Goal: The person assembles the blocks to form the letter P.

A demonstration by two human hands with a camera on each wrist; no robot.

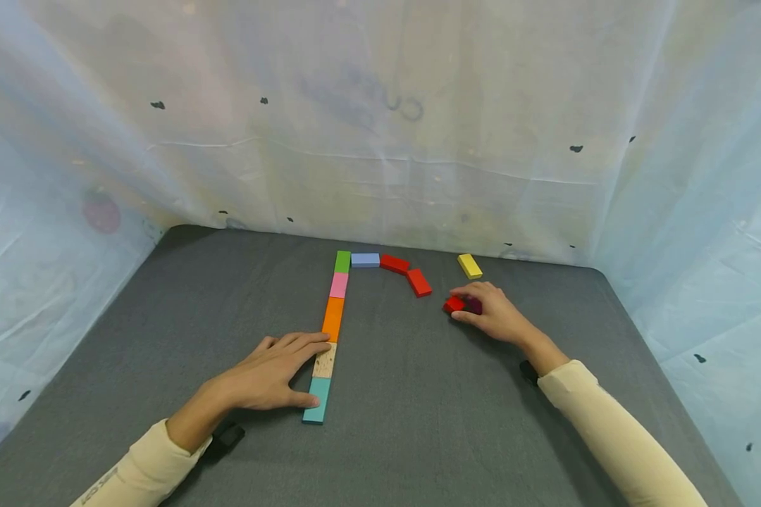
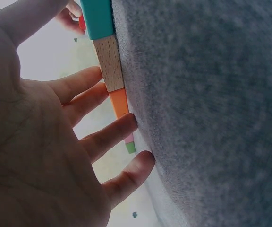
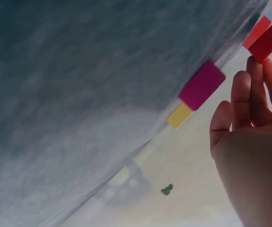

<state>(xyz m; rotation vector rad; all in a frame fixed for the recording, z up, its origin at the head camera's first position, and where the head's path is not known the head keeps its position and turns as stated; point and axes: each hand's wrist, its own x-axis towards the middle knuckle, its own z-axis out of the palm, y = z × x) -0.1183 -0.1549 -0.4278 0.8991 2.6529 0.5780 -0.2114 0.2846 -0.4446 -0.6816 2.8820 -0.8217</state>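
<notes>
Block line (image 1: 333,318) had eight laid, three seemingly left.
Right hand (image 1: 497,317) fingers clamped a red block (image 1: 454,304) at two o'clock from the left hand (image 1: 263,380), its fingers spread; purple block (image 3: 202,86) and yellow block (image 1: 470,266) lay loose.

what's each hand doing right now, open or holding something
Left hand: open, holding nothing, at the row of blocks.
Right hand: closed, pinching a red rectangular block.
</notes>
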